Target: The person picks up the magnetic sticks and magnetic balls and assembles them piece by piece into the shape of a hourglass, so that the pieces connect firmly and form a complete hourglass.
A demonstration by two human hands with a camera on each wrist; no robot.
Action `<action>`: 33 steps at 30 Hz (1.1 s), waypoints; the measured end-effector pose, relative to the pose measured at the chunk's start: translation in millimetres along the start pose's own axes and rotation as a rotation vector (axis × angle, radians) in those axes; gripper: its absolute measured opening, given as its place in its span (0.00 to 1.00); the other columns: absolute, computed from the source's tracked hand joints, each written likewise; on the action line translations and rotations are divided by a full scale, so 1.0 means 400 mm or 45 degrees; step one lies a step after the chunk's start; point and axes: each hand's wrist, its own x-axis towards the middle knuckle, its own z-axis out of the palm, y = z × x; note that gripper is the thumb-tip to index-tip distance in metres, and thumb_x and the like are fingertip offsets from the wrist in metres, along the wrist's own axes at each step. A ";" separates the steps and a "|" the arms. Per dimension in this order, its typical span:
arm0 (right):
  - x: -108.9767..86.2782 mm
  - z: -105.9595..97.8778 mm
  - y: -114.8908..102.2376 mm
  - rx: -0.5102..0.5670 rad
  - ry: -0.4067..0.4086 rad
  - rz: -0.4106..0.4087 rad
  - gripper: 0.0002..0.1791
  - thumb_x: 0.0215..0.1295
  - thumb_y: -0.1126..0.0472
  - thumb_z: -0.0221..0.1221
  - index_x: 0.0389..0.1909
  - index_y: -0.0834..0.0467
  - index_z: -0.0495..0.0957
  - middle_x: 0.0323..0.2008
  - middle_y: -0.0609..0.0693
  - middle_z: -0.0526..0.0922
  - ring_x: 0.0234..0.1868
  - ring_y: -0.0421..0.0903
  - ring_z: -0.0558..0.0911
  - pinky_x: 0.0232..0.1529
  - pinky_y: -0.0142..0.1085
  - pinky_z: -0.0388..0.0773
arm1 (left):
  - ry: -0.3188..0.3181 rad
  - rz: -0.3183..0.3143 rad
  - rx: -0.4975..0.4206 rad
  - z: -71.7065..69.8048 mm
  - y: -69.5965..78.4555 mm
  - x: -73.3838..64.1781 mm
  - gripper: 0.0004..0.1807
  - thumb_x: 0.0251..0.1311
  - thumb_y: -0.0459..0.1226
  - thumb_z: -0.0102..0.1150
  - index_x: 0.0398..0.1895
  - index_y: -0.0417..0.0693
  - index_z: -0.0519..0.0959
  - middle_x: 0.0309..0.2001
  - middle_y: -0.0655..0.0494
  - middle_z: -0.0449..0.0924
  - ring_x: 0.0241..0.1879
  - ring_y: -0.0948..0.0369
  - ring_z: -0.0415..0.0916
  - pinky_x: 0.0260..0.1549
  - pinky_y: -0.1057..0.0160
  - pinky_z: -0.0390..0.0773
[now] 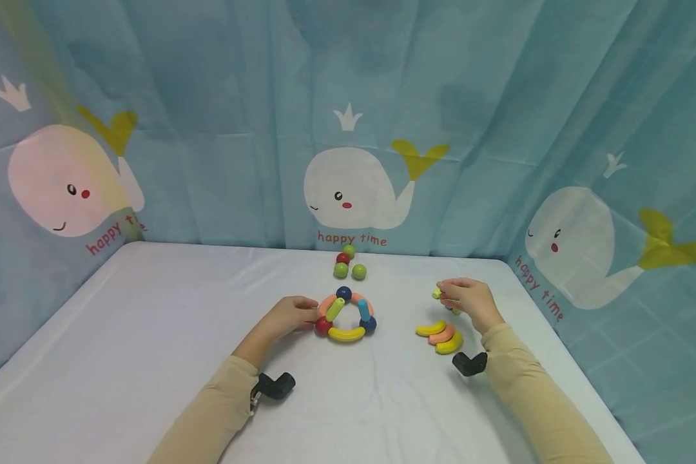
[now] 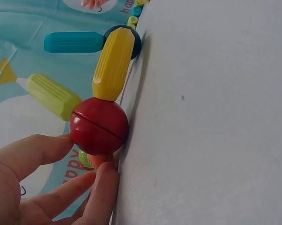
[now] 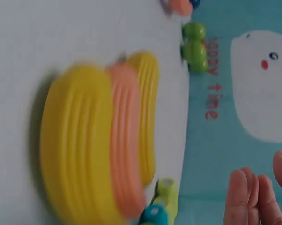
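Note:
My left hand [image 1: 290, 316] pinches the red ball [image 2: 99, 126] at the left corner of a ring of toy balls and curved rods. Two dark blue balls [image 1: 368, 324] form the other corners. A yellow curved rod [image 1: 347, 335] joins the front corners, with orange curved rods [image 1: 327, 303] on the other sides. From the red ball a green stick [image 2: 53, 96] rises; a blue stick [image 1: 363, 310] stands on the right ball. My right hand [image 1: 470, 301] is over short green and teal sticks [image 3: 166, 190], thumb and fingers apart, with nothing visible between them.
In front of the right hand lie two yellow curved rods [image 1: 449, 343] around an orange curved rod [image 1: 441, 335]. Several green balls [image 1: 359, 271] and a red ball [image 1: 343, 258] sit at the back edge of the white table [image 1: 151, 335], before a blue whale-print curtain [image 1: 220, 129].

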 end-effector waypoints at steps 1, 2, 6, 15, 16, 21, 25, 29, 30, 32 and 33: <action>0.003 -0.010 0.006 -0.009 0.009 0.016 0.26 0.71 0.49 0.59 0.60 0.64 0.75 0.58 0.61 0.79 0.45 0.40 0.83 0.60 0.41 0.79 | 0.005 -0.002 -0.003 0.000 -0.001 0.000 0.23 0.64 0.41 0.62 0.60 0.41 0.77 0.58 0.43 0.78 0.47 0.57 0.81 0.54 0.58 0.82; 0.005 -0.020 0.012 -0.013 0.014 0.027 0.27 0.71 0.49 0.58 0.61 0.65 0.74 0.58 0.60 0.79 0.45 0.40 0.83 0.60 0.41 0.79 | 0.008 -0.006 -0.006 0.000 -0.002 0.001 0.23 0.64 0.42 0.63 0.60 0.42 0.77 0.58 0.43 0.79 0.47 0.57 0.81 0.54 0.58 0.82; 0.010 -0.051 0.035 -0.017 0.026 0.056 0.29 0.72 0.50 0.57 0.64 0.67 0.71 0.60 0.62 0.78 0.46 0.41 0.84 0.59 0.40 0.79 | 0.008 0.001 -0.025 -0.001 -0.004 0.001 0.22 0.64 0.41 0.62 0.59 0.42 0.78 0.56 0.44 0.80 0.46 0.58 0.81 0.53 0.59 0.82; 0.023 -0.092 0.074 0.060 0.053 0.126 0.32 0.69 0.52 0.61 0.65 0.70 0.70 0.53 0.56 0.82 0.41 0.36 0.84 0.48 0.30 0.83 | 0.013 0.011 -0.032 -0.006 -0.005 -0.003 0.21 0.63 0.40 0.62 0.58 0.41 0.78 0.54 0.45 0.81 0.46 0.58 0.82 0.53 0.58 0.82; 0.025 -0.096 0.078 0.071 0.053 0.133 0.32 0.69 0.53 0.62 0.65 0.71 0.69 0.50 0.55 0.83 0.40 0.35 0.84 0.48 0.30 0.83 | 0.011 0.014 -0.032 -0.006 -0.004 -0.003 0.21 0.63 0.40 0.62 0.58 0.41 0.78 0.54 0.45 0.82 0.46 0.58 0.82 0.53 0.58 0.82; 0.037 -0.114 0.104 0.118 0.086 0.249 0.33 0.67 0.55 0.63 0.66 0.71 0.67 0.35 0.46 0.83 0.33 0.34 0.84 0.43 0.29 0.84 | -0.004 0.015 -0.027 -0.006 -0.004 -0.006 0.21 0.64 0.41 0.61 0.58 0.42 0.78 0.54 0.46 0.81 0.47 0.58 0.81 0.57 0.55 0.80; 0.047 -0.124 0.122 0.168 0.082 0.347 0.36 0.66 0.56 0.64 0.68 0.72 0.64 0.28 0.44 0.83 0.29 0.37 0.86 0.40 0.29 0.84 | 0.002 0.008 -0.004 -0.003 -0.007 -0.008 0.21 0.64 0.41 0.63 0.57 0.42 0.78 0.55 0.45 0.81 0.48 0.57 0.81 0.57 0.55 0.80; 0.052 -0.133 0.134 0.237 0.005 0.375 0.37 0.67 0.58 0.63 0.69 0.73 0.61 0.28 0.46 0.85 0.31 0.39 0.87 0.42 0.32 0.85 | 0.010 0.003 0.012 0.000 -0.009 -0.007 0.20 0.63 0.41 0.63 0.57 0.43 0.79 0.54 0.45 0.80 0.47 0.57 0.80 0.55 0.56 0.81; 0.053 -0.134 0.134 0.251 -0.007 0.383 0.36 0.67 0.58 0.63 0.69 0.73 0.61 0.28 0.46 0.85 0.31 0.39 0.87 0.42 0.33 0.85 | 0.013 -0.001 0.008 0.000 -0.008 -0.006 0.20 0.63 0.41 0.63 0.57 0.43 0.79 0.54 0.46 0.81 0.47 0.56 0.80 0.56 0.56 0.81; 0.056 -0.136 0.134 0.290 -0.021 0.404 0.36 0.67 0.59 0.63 0.69 0.72 0.62 0.28 0.47 0.85 0.31 0.40 0.87 0.42 0.33 0.85 | 0.020 -0.003 0.019 0.001 -0.007 -0.004 0.20 0.63 0.42 0.63 0.57 0.44 0.79 0.54 0.46 0.81 0.47 0.57 0.81 0.55 0.56 0.81; 0.058 -0.136 0.133 0.297 -0.023 0.418 0.36 0.67 0.58 0.64 0.69 0.71 0.63 0.27 0.47 0.85 0.31 0.41 0.88 0.42 0.33 0.85 | 0.022 -0.003 0.020 0.002 -0.007 -0.004 0.20 0.63 0.42 0.63 0.57 0.44 0.79 0.54 0.46 0.81 0.47 0.57 0.81 0.55 0.56 0.81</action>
